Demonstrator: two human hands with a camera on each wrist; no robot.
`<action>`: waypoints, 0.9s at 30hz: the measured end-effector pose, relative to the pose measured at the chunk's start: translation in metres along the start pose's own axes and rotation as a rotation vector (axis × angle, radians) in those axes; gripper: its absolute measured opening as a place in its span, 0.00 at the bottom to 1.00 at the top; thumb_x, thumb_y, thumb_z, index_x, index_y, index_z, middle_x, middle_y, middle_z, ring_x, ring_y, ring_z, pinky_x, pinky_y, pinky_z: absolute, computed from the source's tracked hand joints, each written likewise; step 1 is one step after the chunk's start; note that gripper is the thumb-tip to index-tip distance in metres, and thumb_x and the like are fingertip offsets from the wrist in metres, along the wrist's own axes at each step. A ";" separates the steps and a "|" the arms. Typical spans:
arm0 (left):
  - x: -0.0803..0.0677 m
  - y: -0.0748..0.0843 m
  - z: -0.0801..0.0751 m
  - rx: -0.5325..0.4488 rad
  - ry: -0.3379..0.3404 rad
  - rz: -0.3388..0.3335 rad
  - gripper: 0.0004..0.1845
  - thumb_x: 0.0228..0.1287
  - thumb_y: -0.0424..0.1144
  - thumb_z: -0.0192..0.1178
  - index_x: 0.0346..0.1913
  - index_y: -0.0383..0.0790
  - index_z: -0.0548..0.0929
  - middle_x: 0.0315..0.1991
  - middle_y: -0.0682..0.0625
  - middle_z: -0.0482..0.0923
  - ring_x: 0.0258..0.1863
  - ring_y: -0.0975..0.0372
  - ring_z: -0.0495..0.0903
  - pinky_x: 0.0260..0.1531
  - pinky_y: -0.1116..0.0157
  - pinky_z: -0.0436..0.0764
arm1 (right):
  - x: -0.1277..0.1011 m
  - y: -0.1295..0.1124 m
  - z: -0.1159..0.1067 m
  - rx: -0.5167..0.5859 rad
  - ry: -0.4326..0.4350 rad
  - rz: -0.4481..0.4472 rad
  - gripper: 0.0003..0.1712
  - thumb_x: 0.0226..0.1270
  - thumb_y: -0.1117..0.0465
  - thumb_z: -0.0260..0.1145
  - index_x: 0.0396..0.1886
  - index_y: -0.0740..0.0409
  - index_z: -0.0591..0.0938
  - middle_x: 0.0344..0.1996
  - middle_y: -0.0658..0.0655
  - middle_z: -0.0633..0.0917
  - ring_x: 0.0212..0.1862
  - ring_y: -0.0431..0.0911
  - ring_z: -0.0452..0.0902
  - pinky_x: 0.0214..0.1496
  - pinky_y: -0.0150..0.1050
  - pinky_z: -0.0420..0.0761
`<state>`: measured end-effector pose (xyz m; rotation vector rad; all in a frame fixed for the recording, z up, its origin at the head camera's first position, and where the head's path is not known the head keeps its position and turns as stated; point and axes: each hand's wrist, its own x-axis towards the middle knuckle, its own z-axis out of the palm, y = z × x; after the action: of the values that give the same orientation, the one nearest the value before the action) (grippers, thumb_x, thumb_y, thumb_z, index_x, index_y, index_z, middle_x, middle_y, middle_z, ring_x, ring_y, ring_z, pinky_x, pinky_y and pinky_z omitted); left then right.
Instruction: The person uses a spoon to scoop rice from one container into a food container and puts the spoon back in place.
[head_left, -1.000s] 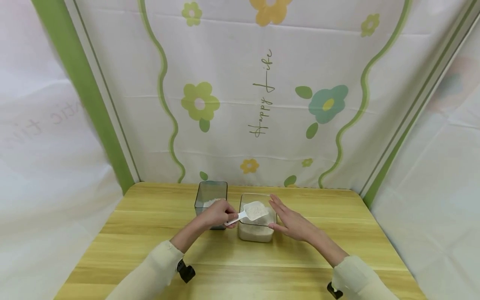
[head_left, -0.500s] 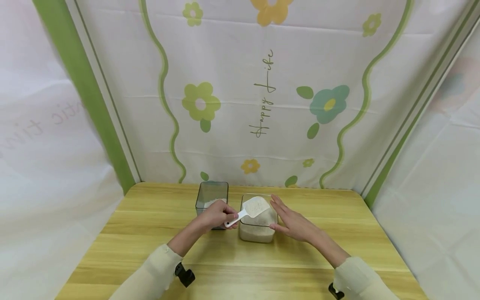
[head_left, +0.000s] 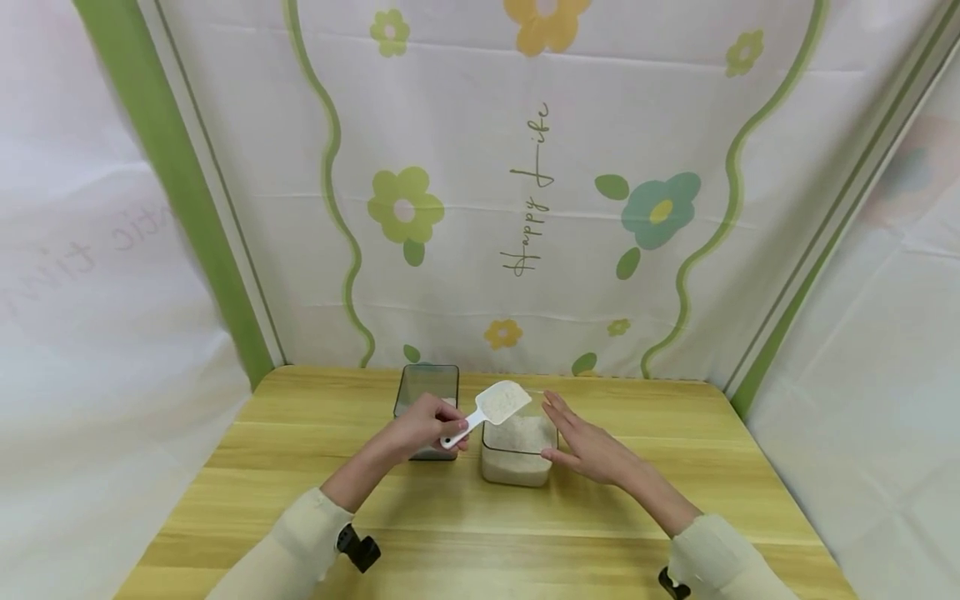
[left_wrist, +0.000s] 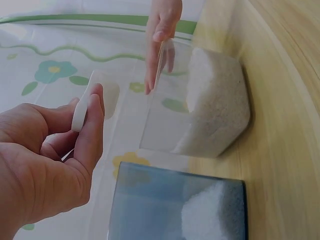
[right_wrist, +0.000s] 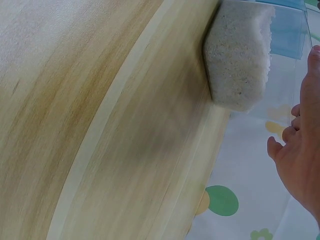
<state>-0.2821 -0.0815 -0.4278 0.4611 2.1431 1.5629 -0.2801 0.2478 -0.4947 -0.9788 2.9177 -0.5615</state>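
My left hand pinches the handle of a white scoop between thumb and fingers. Pale grains like rice fill the scoop's bowl, which is held above a clear square container. That container holds a deep heap of the same grains, plain in the right wrist view. My right hand has its fingers extended at the container's right rim, thumb near the front corner. Behind my left hand stands a smoky blue-grey container; in the left wrist view, a smaller white heap lies inside it.
Both containers stand side by side on a wooden table. A flower-printed white curtain hangs along the table's back edge, with more white cloth at both sides. Black wrist devices sit at the sleeves.
My left hand has lifted the loaded scoop up and slightly left, out from low over the clear container. My right hand has stayed at the rim.
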 end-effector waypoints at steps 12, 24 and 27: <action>-0.018 0.005 -0.027 -0.001 0.041 -0.009 0.13 0.71 0.28 0.56 0.48 0.18 0.82 0.32 0.41 0.85 0.31 0.58 0.87 0.30 0.67 0.85 | 0.000 0.002 0.000 0.001 -0.009 -0.007 0.49 0.75 0.35 0.51 0.80 0.60 0.48 0.81 0.58 0.42 0.79 0.57 0.51 0.72 0.54 0.67; -0.040 0.007 -0.069 0.063 0.098 -0.063 0.15 0.74 0.30 0.53 0.52 0.18 0.80 0.35 0.43 0.83 0.31 0.64 0.86 0.34 0.67 0.86 | 0.000 0.001 -0.002 -0.005 -0.017 -0.002 0.49 0.75 0.35 0.51 0.80 0.60 0.48 0.81 0.56 0.43 0.80 0.55 0.47 0.72 0.54 0.67; -0.043 0.007 -0.080 0.086 0.114 -0.081 0.15 0.74 0.30 0.53 0.52 0.19 0.81 0.35 0.43 0.84 0.32 0.63 0.86 0.34 0.67 0.86 | 0.000 0.001 -0.002 -0.006 -0.020 -0.001 0.49 0.75 0.35 0.51 0.81 0.60 0.48 0.81 0.57 0.42 0.80 0.55 0.48 0.72 0.54 0.67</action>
<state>-0.2881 -0.1659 -0.3934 0.3149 2.2917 1.4903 -0.2812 0.2491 -0.4931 -0.9811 2.9030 -0.5407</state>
